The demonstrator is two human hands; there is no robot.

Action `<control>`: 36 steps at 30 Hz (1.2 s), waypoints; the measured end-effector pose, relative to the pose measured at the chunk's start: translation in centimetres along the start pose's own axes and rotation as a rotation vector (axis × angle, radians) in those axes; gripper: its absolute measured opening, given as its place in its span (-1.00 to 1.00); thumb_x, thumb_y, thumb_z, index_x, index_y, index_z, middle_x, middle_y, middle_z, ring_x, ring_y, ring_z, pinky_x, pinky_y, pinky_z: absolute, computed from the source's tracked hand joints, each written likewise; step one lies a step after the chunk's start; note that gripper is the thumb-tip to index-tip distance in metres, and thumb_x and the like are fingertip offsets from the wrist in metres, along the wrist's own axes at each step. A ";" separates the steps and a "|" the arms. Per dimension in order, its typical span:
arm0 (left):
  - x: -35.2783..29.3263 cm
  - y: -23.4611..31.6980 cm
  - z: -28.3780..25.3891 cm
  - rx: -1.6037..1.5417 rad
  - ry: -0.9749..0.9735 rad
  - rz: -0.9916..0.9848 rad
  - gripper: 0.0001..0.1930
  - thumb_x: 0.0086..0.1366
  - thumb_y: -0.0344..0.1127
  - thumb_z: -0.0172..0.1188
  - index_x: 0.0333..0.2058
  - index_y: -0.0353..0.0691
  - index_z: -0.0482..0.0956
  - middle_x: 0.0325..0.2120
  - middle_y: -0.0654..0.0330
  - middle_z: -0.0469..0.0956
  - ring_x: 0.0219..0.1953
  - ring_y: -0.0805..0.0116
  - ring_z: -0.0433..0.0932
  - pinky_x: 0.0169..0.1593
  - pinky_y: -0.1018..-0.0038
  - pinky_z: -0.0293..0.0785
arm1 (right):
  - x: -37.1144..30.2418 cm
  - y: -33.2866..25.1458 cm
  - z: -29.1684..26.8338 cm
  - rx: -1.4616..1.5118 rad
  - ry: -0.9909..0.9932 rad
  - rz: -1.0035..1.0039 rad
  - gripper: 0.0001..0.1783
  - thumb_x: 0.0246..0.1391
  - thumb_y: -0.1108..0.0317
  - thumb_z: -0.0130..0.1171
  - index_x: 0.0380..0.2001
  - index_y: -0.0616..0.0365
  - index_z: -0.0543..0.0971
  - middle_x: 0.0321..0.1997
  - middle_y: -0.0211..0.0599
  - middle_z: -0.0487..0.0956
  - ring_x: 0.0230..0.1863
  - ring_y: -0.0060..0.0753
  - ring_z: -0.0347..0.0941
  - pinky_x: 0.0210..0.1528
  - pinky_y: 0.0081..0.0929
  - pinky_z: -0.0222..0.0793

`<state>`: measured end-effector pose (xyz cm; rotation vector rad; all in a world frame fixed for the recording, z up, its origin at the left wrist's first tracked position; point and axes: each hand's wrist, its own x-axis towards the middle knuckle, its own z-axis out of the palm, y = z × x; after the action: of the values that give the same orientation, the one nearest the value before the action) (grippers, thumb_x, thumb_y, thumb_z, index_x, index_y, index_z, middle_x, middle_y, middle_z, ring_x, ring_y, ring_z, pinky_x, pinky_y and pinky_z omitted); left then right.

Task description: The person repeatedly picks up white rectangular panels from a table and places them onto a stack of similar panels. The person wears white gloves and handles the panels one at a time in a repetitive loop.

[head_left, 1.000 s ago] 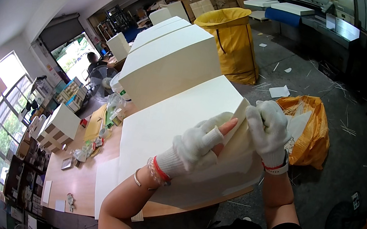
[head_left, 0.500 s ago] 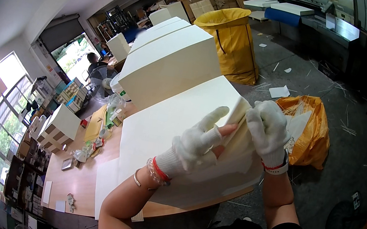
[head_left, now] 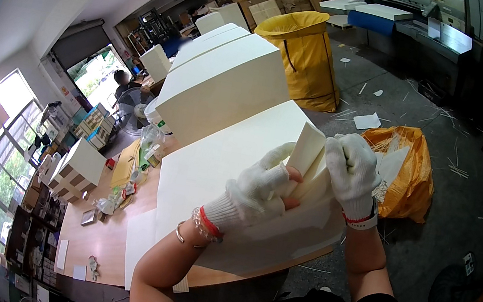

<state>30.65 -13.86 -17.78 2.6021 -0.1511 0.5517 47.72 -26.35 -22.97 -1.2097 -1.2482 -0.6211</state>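
A broad stack of large cream-white paper sheets (head_left: pixel 208 164) lies before me on the table. At its right corner some sheets are bent up into a standing flap (head_left: pixel 307 147). My left hand (head_left: pixel 261 186), in a white knit glove with bare fingertips showing, is closed on that flap, with the thumb on its far side and fingers on the near side. Next to it my right hand (head_left: pixel 352 168), also gloved, is curled closed at the outer edge of the sheets; its fingertips are hidden, but it seems to grip the paper corner.
Tall paper stacks (head_left: pixel 227 79) stand beyond the sheets. On the wooden table (head_left: pixel 106 250) at left lie small items and a wrapped paper block (head_left: pixel 80 166). Right of the table are a yellow bin bag (head_left: pixel 306 60) and an orange sack (head_left: pixel 411 178) of paper scraps. A person sits near a fan (head_left: pixel 133 110).
The corner flap of sheets now stands higher and curls up between my hands. My left thumb has shifted behind it. My right hand has barely moved.
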 end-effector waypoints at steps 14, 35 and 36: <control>-1.8 3.1 1.0 0.568 0.097 -0.028 -0.48 0.11 -0.12 0.31 0.01 -0.23 0.50 -0.30 0.12 0.56 -0.30 0.12 0.60 -0.26 0.31 0.54 | -1.7 -6.8 -0.1 -0.161 -0.346 -0.006 -0.87 -0.03 0.45 0.21 -0.40 0.30 0.61 -0.36 -0.02 0.59 -0.28 0.06 0.51 -0.20 -0.16 0.41; -16.4 1.5 -20.0 -0.196 1.317 0.017 -0.54 0.18 -0.60 -0.02 0.09 -0.34 0.35 -0.16 0.18 0.48 -0.22 0.49 0.45 -0.14 0.54 0.47 | -3.0 -20.4 14.8 0.207 -0.755 -0.437 -0.72 -0.09 0.37 0.31 -0.31 0.26 0.52 -0.23 -0.08 0.55 -0.14 -0.01 0.51 -0.04 -0.18 0.43; -17.0 1.2 -20.5 -0.257 1.386 0.009 -0.58 0.19 -0.58 -0.01 0.07 -0.33 0.37 -0.18 0.18 0.48 -0.24 0.49 0.45 -0.15 0.54 0.47 | -3.4 -20.4 15.3 0.202 -0.739 -0.437 -0.74 -0.09 0.35 0.29 -0.34 0.24 0.50 -0.25 -0.10 0.53 -0.15 -0.03 0.50 -0.05 -0.15 0.42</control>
<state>7.60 -5.07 -7.61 1.4846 0.2122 1.9705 23.04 -19.41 -21.15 -1.0259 -2.1795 -0.3393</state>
